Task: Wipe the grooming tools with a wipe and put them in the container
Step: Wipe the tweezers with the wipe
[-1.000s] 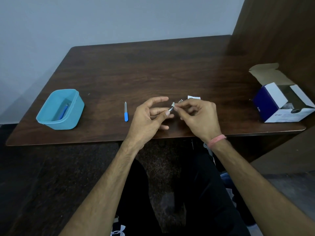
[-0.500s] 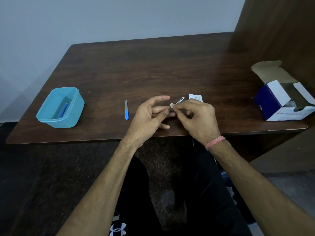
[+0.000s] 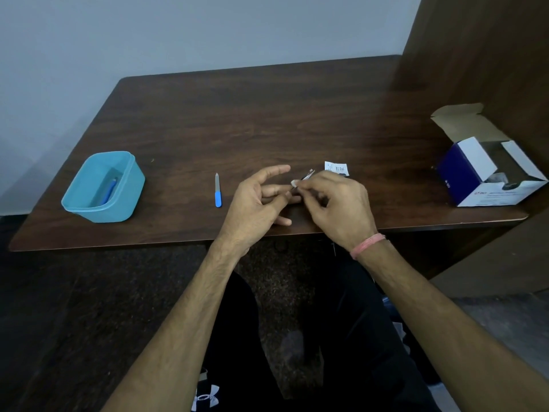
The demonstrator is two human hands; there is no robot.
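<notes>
Tool (image 3: 306, 177) juts up-right from left hand (image 3: 261, 200) and right hand (image 3: 335, 203) grip.

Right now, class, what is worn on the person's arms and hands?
Both forearms are bare, with no sleeves in view. The right hand has a thin pink band round its wrist. The left hand wears nothing: no ring, watch or glove shows on either hand.
</notes>
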